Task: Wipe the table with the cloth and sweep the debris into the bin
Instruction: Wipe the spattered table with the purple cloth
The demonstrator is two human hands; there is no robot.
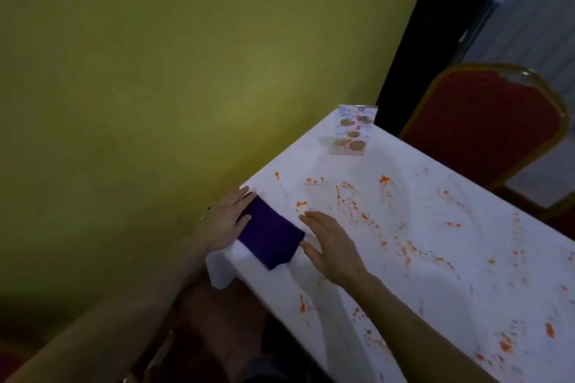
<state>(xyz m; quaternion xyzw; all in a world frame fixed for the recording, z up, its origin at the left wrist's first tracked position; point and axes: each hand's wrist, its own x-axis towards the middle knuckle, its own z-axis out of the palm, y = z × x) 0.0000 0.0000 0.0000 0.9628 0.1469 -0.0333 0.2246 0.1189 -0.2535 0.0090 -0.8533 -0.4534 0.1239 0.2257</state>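
A folded purple cloth (270, 235) lay on the stained white tablecloth (435, 242); left hand (225, 221) rested flat along its edge, right hand (331, 247) open beside it, holding nothing.

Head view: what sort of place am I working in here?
Probably a restaurant or banquet hall: a table under a white tablecloth smeared with orange-red food stains, a picture menu card standing at its far end, and a red padded chair with a gold frame.

Folded purple cloth (270, 235) lies flat at the orange-smeared white table's (435, 252) corner.
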